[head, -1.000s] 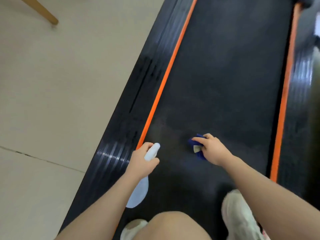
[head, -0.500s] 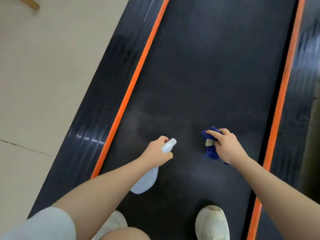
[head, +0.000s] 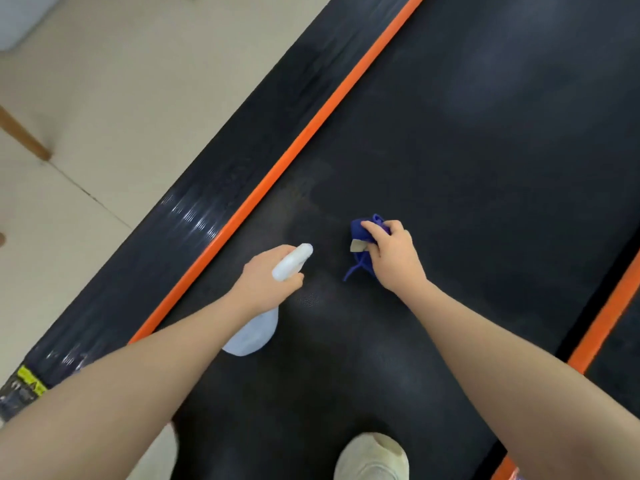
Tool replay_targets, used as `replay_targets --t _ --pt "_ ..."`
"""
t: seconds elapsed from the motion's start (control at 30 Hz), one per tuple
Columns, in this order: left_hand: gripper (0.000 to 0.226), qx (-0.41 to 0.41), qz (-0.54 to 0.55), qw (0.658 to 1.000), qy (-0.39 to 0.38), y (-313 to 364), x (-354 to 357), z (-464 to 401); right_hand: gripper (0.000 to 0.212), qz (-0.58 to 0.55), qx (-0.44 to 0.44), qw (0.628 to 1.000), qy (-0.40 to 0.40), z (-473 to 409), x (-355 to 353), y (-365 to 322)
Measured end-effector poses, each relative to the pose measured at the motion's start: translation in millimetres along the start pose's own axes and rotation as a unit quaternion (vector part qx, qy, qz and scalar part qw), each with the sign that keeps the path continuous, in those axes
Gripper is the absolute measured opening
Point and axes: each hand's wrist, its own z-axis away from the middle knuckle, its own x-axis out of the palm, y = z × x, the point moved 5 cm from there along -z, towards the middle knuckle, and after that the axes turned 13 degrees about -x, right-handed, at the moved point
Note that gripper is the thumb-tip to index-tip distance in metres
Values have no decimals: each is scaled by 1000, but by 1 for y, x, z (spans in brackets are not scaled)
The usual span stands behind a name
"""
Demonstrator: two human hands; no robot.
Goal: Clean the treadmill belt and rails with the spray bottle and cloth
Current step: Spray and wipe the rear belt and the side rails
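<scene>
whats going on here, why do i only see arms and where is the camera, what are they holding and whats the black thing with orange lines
The camera sits on the person's head and looks down, so you see only their own arms and hands. The black surface is a treadmill belt, edged by orange stripes, with a dark side rail beside the pale floor. The left hand grips a white spray bottle, nozzle pointing forward over the belt. The right hand holds a bunched blue cloth against or just above the belt; the picture does not show which. A pale shoe stands on the belt at the bottom.
</scene>
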Motion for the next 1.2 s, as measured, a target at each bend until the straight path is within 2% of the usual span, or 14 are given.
replay_targets --t 0.13,0.3,0.4,0.5,0.57,0.63,0.67,0.73,0.8,0.87,0.93,1.03,1.1,1.2 --pt "31 10 -31 999 40 10 4 5 51 81 -66 992 -76 -25 19 -1" --pt "43 2 51 996 74 9 12 -6 62 160 -305 922 -179 13 64 -34" --pt "36 -7 104 990 95 -2 2 -21 56 178 -339 914 -134 -7 62 -36" --pt "27 -12 173 979 110 -16 -13 -35 46 188 -202 961 20 -40 36 -25" --pt "25 -12 204 972 118 -23 -21 -40 53 186 -43 981 34 -55 33 -18" --pt "26 -12 230 965 128 -30 -27 -44 54 173 -15 984 37 -52 40 -37" --pt "28 -12 239 962 130 -33 -30 -45 54 165 -94 981 40 -48 50 -53" --pt "30 -11 248 960 125 -37 -33 -47 56 194 -311 927 -75 -32 75 -75" --pt "33 -13 240 961 137 -45 -38 -47 60 263 -394 874 -110 -47 73 -65" --pt "40 -16 242 958 151 -52 -46 -51 58 240 -305 921 -20 -78 54 -53" --pt "38 -27 257 952 165 -60 -54 -57 50 196 -127 971 49 -106 41 -44" --pt "35 -10 242 957 160 -60 -65 -70 43 168 7 980 104 -111 49 -49" --pt "41 -2 232 963 137 -58 -68 -77 47 137 -97 978 120 -97 60 -72" --pt "32 -1 211 971 110 -56 -68 -80 56 209 -287 934 38 -94 70 -77"
